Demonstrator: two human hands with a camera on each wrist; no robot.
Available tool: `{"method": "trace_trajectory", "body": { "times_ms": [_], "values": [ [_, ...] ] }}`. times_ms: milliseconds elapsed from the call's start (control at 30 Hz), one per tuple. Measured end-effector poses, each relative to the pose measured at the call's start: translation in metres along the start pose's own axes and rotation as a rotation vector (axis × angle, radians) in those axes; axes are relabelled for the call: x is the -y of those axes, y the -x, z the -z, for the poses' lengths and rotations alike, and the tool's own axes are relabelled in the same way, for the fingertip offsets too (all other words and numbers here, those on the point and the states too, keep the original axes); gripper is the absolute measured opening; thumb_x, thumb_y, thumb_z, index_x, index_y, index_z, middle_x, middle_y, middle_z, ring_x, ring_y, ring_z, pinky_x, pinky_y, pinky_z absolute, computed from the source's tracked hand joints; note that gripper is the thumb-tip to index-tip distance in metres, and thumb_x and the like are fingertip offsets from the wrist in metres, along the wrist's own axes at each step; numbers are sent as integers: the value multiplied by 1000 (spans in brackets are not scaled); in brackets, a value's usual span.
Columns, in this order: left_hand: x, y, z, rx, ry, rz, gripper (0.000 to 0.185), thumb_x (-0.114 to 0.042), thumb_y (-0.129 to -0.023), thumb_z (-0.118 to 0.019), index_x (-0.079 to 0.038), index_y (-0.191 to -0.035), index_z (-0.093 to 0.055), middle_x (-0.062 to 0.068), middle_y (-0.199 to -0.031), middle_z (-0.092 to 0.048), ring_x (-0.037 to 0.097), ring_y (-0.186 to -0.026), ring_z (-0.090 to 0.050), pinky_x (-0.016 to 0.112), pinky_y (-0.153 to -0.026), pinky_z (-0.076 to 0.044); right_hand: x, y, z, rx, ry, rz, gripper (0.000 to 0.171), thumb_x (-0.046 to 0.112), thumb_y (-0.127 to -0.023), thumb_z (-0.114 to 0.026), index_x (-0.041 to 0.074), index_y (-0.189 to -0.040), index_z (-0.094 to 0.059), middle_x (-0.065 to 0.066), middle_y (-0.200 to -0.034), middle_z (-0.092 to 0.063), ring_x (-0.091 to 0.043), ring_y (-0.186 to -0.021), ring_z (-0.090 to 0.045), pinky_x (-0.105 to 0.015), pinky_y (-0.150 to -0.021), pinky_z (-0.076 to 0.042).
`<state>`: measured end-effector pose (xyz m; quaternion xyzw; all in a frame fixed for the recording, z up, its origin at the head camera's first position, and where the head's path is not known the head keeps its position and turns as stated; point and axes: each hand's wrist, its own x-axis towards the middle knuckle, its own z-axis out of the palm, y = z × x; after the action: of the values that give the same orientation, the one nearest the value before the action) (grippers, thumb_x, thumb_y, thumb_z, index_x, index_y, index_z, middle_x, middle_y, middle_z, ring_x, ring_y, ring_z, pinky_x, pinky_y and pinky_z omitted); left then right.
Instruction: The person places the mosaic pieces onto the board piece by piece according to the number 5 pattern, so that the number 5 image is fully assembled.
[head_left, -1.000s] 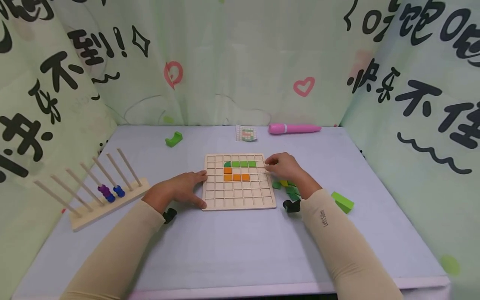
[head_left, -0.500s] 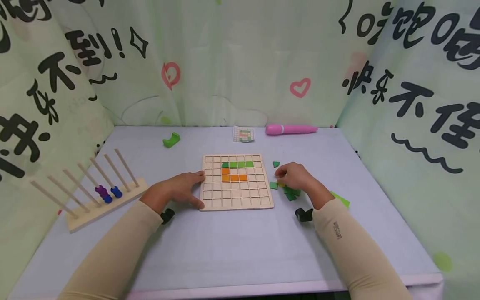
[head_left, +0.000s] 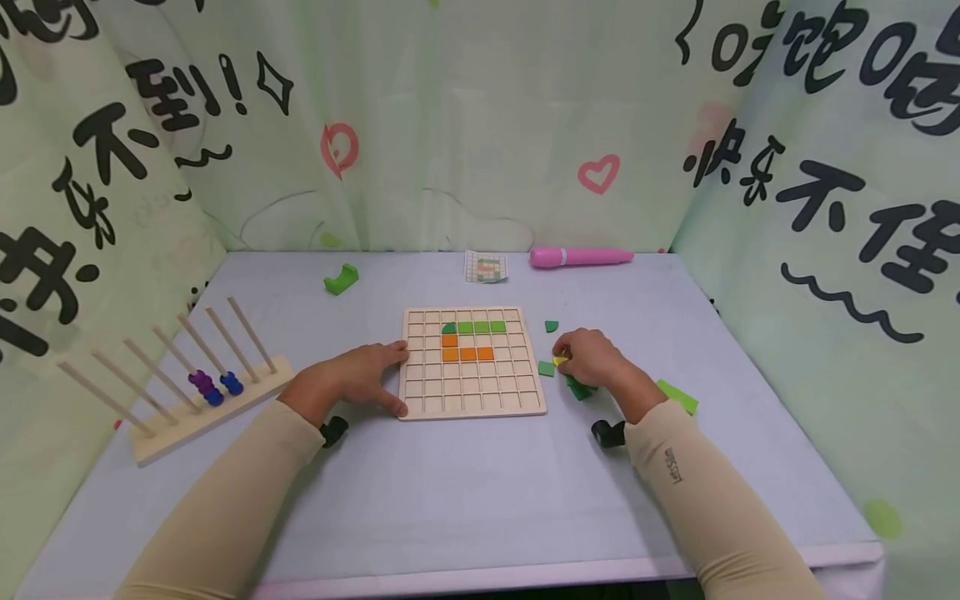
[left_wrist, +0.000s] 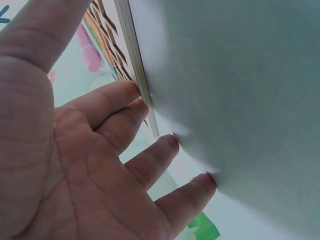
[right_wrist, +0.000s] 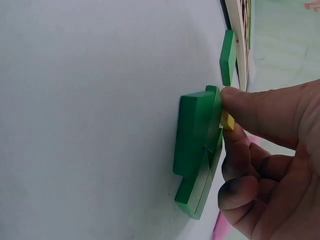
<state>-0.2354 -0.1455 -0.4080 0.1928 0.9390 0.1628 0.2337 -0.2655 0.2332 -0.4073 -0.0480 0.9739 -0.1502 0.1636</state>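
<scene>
A square wooden grid board (head_left: 472,400) lies mid-table, with light green tiles (head_left: 483,327), orange tiles (head_left: 468,354) and one dark green rounded tile (head_left: 449,328) in its cells. My left hand (head_left: 356,375) rests at the board's left side with fingers spread, fingertips at its edge and on the table. To the right of the board, my right hand (head_left: 592,358) pinches a small yellow tile (right_wrist: 227,121) between thumb and forefinger. Right below it is a pile of dark green tiles (right_wrist: 195,135), partly hidden by the hand in the head view.
Two loose green tiles lie near the board's right edge, one a rounded tile (head_left: 552,327). A peg rack (head_left: 217,417) with a few beads stands left. Behind are a green curved block (head_left: 342,280), a pattern card (head_left: 486,267) and a pink pen (head_left: 581,257). A green block (head_left: 678,397) lies right.
My right hand has moved from the board's upper right edge down to the tile pile and now pinches the yellow tile. The left hand stays at the board.
</scene>
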Motion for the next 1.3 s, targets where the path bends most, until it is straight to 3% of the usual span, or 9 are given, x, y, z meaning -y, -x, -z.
{"method": "trace_trajectory", "body": {
  "times_ms": [233, 567, 767, 1033, 1167, 1300],
  "values": [
    [1, 0, 1, -3, 5, 5, 105, -46, -81, -88, -7, -162, -34, 10, -174, -21, 38, -159, -22, 53, -128, -24, -2, -2, 3, 12, -11, 26, 27, 14, -98, -73, 3, -122, -72, -13, -115, -69, -28, -103, -58, -42, -96, -56],
    [-1, 0, -1, -4, -4, 3, 105, -46, -81, -88, -7, -162, -34, 10, -173, -22, 37, -159, -22, 53, -128, -24, 0, 2, 10, -77, -122, 106, 11, 18, -94, -71, 8, -96, -68, -7, -90, -65, -23, -86, -57, -30, -68, -47],
    [0, 1, 0, -7, -18, -2, 105, -47, -82, -87, -7, -162, -34, 10, -173, -22, 37, -159, -22, 53, -128, -24, 9, -1, 8, -99, -200, 116, 13, 16, -93, -75, 7, -98, -67, -8, -95, -65, -23, -85, -59, -28, -68, -49],
    [0, 1, 1, -4, -27, -14, 105, -48, -82, -87, -6, -162, -33, 12, -173, -21, 38, -159, -23, 53, -128, -25, 27, -7, -1, -36, -401, 141, 20, 10, -95, -71, 6, -114, -72, -8, -98, -67, -20, -78, -67, -30, -75, -56],
    [1, 0, 0, -3, -26, -21, 106, -48, -82, -87, -5, -162, -33, 12, -173, -21, 38, -159, -23, 52, -128, -25, 37, -10, -4, -26, -428, 153, 15, 12, -95, -71, 5, -108, -73, -9, -93, -69, -21, -77, -68, -32, -73, -57],
    [1, 0, -1, -1, -21, -20, 106, -47, -82, -87, -6, -163, -33, 12, -173, -21, 38, -159, -23, 52, -128, -25, 47, -15, -7, -41, -380, 149, 12, 15, -95, -73, 7, -104, -75, -7, -95, -70, -20, -82, -62, -29, -71, -52]
  ]
}}
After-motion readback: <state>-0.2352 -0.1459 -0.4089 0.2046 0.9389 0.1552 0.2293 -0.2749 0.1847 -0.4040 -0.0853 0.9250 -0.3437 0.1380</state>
